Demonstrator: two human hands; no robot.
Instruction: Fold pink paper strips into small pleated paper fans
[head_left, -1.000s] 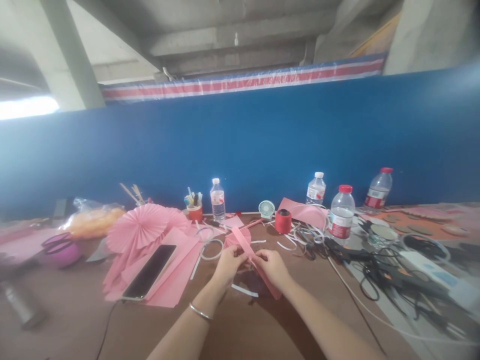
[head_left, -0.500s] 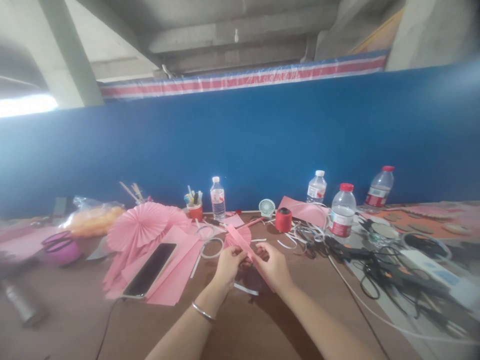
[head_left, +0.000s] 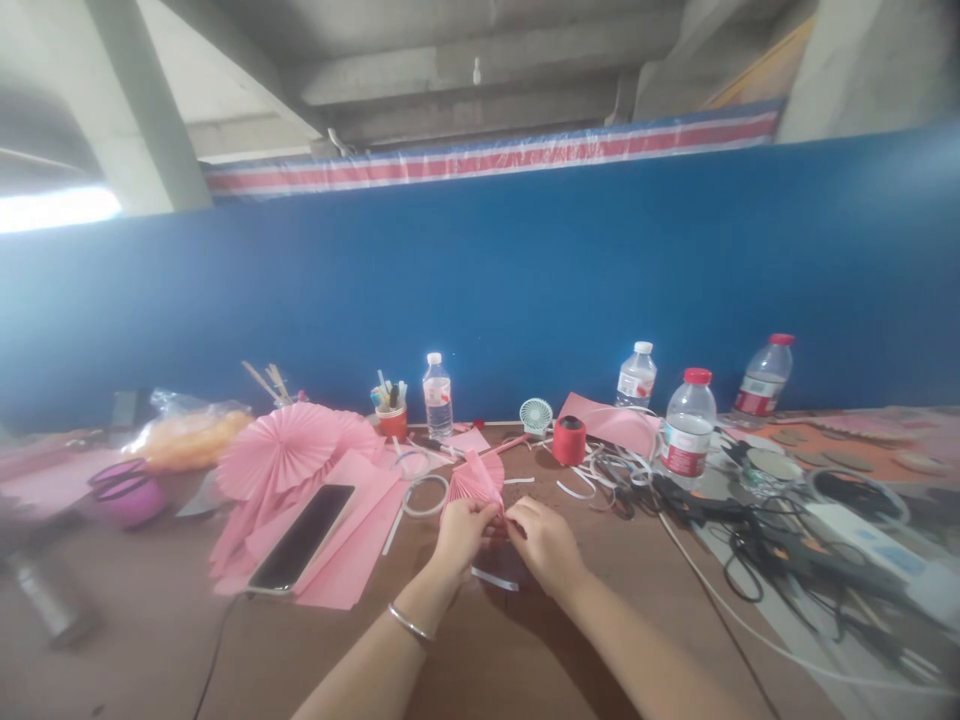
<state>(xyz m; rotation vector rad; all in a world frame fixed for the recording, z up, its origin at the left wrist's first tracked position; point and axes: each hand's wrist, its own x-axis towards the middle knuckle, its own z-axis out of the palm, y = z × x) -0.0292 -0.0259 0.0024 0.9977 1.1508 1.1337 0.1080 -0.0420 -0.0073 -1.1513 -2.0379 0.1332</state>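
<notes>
Both my hands meet over the middle of the brown table [head_left: 487, 650]. My left hand [head_left: 459, 537] and my right hand [head_left: 546, 545] pinch the base of a pleated pink paper strip [head_left: 474, 480], which fans out just above the fingers. A silver bangle sits on my left wrist. A white paper strip [head_left: 495, 579] lies on the table under my hands. A white paper ring [head_left: 424, 497] lies just left of the fan.
A phone [head_left: 301, 539] rests on pink sheets [head_left: 352, 555] at left, behind them a finished pink paper fan [head_left: 281, 450]. At the back stand a pen cup [head_left: 392, 417], water bottles [head_left: 437, 396], a mini fan [head_left: 535, 415] and red thread spool [head_left: 568, 440]. Cables [head_left: 780, 555] and scissors crowd the right.
The long folded pink strip, held slanted between my hands before, is now doubled up at its middle and fans out above my fingers. My right hand has moved in closer to my left.
</notes>
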